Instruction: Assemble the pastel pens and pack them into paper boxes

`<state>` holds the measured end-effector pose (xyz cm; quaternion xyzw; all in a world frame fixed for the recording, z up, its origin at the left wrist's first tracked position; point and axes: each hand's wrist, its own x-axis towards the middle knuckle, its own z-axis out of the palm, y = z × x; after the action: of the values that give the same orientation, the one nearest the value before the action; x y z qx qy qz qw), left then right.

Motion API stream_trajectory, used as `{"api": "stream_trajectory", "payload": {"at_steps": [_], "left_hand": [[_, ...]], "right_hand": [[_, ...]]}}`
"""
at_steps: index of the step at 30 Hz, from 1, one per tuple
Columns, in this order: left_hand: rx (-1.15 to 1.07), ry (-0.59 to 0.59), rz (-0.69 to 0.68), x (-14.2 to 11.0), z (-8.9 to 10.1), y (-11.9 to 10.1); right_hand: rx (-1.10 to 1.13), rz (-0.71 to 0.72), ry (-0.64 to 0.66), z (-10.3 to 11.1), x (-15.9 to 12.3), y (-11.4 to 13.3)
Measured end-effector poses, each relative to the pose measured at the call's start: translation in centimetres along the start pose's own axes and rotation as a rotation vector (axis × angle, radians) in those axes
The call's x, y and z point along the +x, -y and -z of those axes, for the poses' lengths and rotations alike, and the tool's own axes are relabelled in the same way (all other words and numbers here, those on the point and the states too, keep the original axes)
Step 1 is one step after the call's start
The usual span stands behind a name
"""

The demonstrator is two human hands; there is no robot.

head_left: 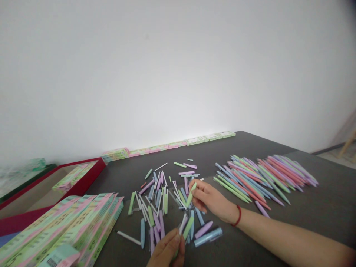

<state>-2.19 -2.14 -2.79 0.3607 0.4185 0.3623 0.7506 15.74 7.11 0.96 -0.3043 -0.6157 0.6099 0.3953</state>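
Note:
My right hand [204,197] pinches a light green pen barrel [191,195] above the loose parts. Lower and nearer to me, my left hand [169,247] is closed on a slim, pale pen part [183,223], whose lower end the fingers hide. Close beside it is another green barrel [188,227]; whether the left fingers also touch it, I cannot tell. Around both hands lie scattered pen parts: purple barrels [204,229], blue barrels [142,233] and thin white refills [128,237]. A clear blue capped pen [208,237] rests just right of the left hand.
Pastel pens [247,181] lie heaped on the dark table [222,152] at right. Printed flat boxes [69,222] are stacked at front left, beside a red-rimmed box [96,171]. More boxes [178,144] line the back edge against the wall.

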Motion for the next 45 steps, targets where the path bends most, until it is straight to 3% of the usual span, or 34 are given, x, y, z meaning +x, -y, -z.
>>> {"api": "stream_trajectory", "payload": {"at_steps": [8, 19, 26, 30, 33, 36, 45], "left_hand": [[-0.102, 0.103, 0.148, -0.8, -1.1, -0.3], [0.062, 0.072, -0.002, 0.6, -0.3, 0.8], [0.360, -0.061, -0.128, 0.3, 0.1, 0.7], [0.965, -0.204, -0.242, -1.1, -0.5, -0.2], [1.343, -0.256, -0.104, -1.8, -1.3, -1.0], [1.456, -0.246, -0.018, -1.9, -2.0, -1.6], [1.609, -0.199, 0.055, -1.6, -2.3, -1.9]], "right_hand": [[0.068, -0.073, -0.008, 0.6, 0.4, -1.1], [-0.061, -0.005, 0.024, 0.0, -0.9, -0.5], [-0.084, -0.177, 0.204, -1.2, -2.7, -0.4], [-0.055, -0.194, 0.216, -1.0, -3.7, -0.7], [-0.100, -0.196, 0.246, -0.8, -4.1, -1.0], [-0.198, -0.169, 0.261, -0.6, -4.4, -1.1], [-0.553, -0.103, 0.311, 0.1, -4.5, -1.2]]}}
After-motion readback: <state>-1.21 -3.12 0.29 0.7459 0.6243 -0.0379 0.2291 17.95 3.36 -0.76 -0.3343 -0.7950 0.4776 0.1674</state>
